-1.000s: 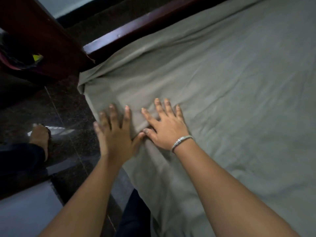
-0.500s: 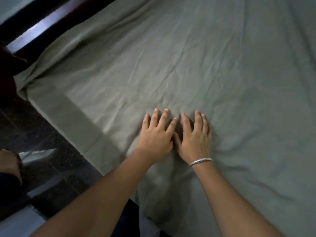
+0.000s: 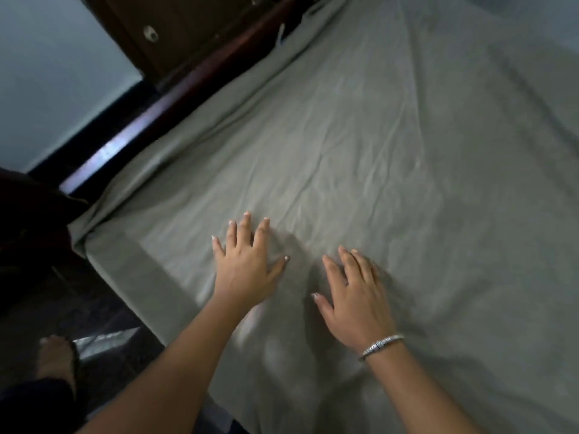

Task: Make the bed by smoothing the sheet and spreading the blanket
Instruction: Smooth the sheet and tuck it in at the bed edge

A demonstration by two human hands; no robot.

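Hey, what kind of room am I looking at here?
Most likely a bedroom: a grey-green sheet is spread wide, a dark wooden bed frame runs along its edge, and the left hand and right hand lie flat on the sheet.

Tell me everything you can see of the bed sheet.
The sheet is plain grey-green cloth, thin and matte by its look, spread out and filling most of the view. It lies mostly flat with fine creases, densest near the middle, and bunches along the dark wooden rail. Its near edge drapes down the side. The left hand and right hand rest flat on it, fingers spread, not touching each other.
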